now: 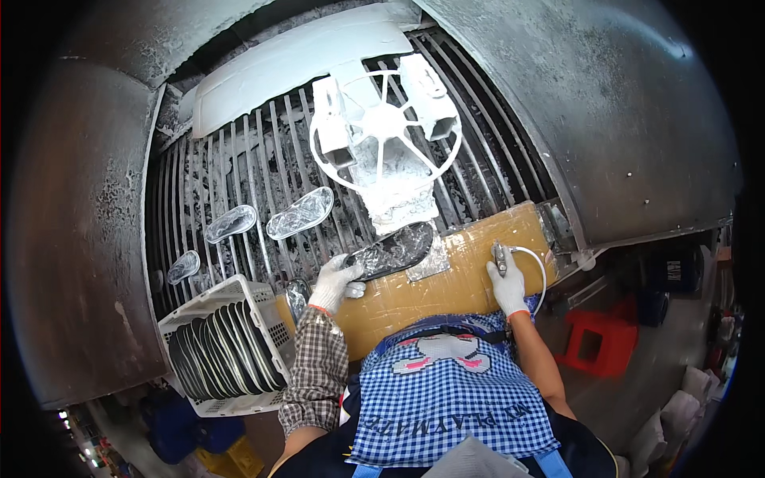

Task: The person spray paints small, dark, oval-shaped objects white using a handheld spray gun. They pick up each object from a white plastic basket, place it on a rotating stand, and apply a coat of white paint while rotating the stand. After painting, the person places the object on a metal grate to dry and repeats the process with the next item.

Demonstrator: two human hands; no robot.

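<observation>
My left hand, in a white glove, grips the near end of a black shoe sole that lies tilted over the front ledge, with white specks on its face. My gloved right hand is closed around a small metal air gun, and a white hose curves from it down to the right. The gun's nozzle points away from me, to the right of the sole and apart from it. Part of a dark, film-wrapped object shows beside my left wrist.
Left of me, a white crate holds several stacked black soles. Sole-shaped forms stand over the bars. A white-crusted spoked wheel rises ahead, behind a brown cardboard-covered ledge. Metal walls flank me; a red stool stands right.
</observation>
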